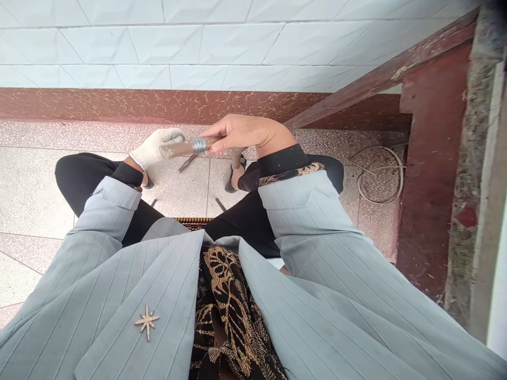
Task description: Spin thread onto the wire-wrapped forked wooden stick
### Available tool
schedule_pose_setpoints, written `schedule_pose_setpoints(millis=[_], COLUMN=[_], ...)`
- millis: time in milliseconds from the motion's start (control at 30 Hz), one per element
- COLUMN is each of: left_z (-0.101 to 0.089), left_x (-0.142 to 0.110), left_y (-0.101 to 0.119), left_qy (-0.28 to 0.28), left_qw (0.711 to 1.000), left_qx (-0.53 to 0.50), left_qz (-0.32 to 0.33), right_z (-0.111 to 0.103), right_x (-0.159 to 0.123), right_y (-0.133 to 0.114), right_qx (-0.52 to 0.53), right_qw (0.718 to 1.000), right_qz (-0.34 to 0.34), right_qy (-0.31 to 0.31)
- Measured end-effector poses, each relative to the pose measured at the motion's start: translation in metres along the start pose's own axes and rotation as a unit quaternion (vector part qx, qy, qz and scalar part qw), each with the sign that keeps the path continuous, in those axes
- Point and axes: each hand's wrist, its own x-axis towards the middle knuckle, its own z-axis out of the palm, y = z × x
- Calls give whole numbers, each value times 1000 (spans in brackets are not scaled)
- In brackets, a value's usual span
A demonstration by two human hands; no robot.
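Observation:
My right hand (pixel 241 133) is bare and closed, with thumb and fingers pinching a wooden handle (pixel 178 149). Silver wire (pixel 198 144) is wound in tight coils around the handle near my fingertips. The handle's blunt end points left, across the front of my left hand (pixel 155 146). That hand wears a white knit glove with its fingers curled. Whether it grips the handle or something behind it is hidden. Below the handle shows a thin reddish rod (pixel 187 162) with a dark end; I cannot tell whether it is held or lies on the floor.
A white tiled wall (pixel 237 45) with a red-brown base strip (pixel 138 104) stands ahead. On the right are a slanted wooden beam (pixel 380 71), a red-brown panel (pixel 430 184) and a looped pale cable (pixel 401 179) on the speckled floor (pixel 31 195). A woven seat edge (pixel 193 221) shows between my legs.

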Motion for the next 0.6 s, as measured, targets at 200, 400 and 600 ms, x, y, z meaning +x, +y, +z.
schedule_pose_setpoints(millis=[200,400,600], left_z=[16,15,-3], left_x=[-3,-10,-12], left_y=[5,15,16], left_qy=[-38,-101,-56], left_qw=[999,993,997], left_qx=[-33,-30,23], left_qz=[10,59,52], right_z=[3,-4,7], right_x=[5,18,24], right_y=[3,21,35], right_qx=[180,-79,-279], right_qw=[918,919,934], right_qz=[-108,107,173], right_qy=[337,372,141])
